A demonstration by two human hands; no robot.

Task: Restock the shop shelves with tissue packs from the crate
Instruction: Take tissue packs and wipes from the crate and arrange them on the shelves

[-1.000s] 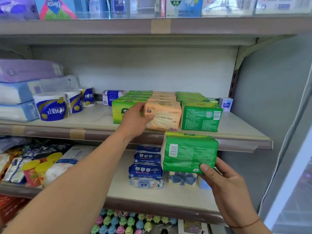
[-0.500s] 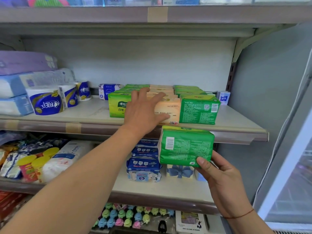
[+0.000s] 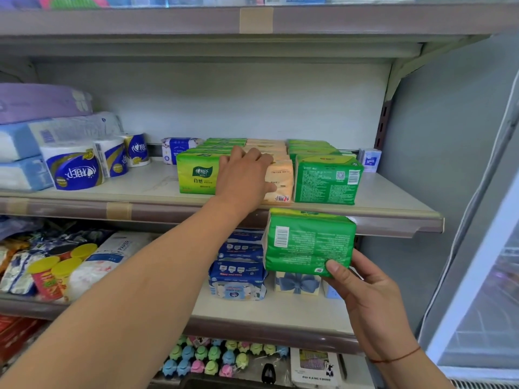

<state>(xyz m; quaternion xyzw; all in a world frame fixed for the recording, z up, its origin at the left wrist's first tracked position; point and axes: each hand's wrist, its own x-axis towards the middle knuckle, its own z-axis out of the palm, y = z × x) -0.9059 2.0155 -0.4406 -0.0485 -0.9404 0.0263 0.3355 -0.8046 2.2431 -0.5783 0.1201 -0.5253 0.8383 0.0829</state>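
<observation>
Left hand (image 3: 244,175) deeper, one orange pack (image 3: 281,179)

The light-green tissue pack (image 3: 196,175) carries the characters "自然" below a white brand logo. The white bundle (image 3: 112,254) reads "PAPER"; the white box (image 3: 314,369) reads "RUI KANG". The held dark-green tissue pack (image 3: 309,242) bears a barcode; its print, like that on the peach tissue pack (image 3: 280,178), is too small to read.
</observation>
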